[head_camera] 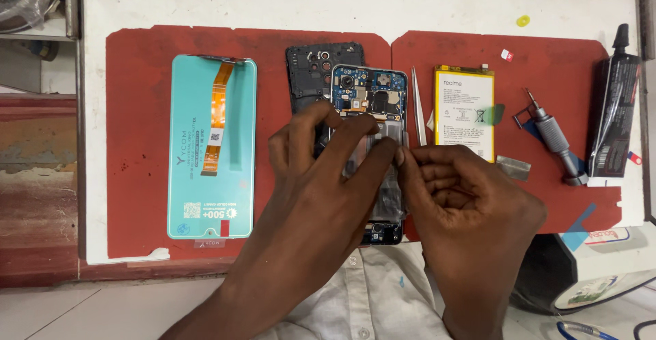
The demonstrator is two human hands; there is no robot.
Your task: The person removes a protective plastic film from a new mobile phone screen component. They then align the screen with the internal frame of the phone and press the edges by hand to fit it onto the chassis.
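Both hands, left hand [321, 152] and right hand [454, 189], pinch closed at the opened phone's [365, 94] right edge, tweezers [418, 104] just beside.

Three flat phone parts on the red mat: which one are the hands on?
The opened phone frame in the middle, circuit board exposed. Both hands, left hand and right hand, touch it; teal display panel and yellow-edged battery lie untouched.

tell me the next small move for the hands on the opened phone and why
Probably peel on slowly. The right hand pinches something small at the right edge of the opened phone, which the left hand presses flat. What is pinched is too small to tell; the tweezers lie unused beside it.
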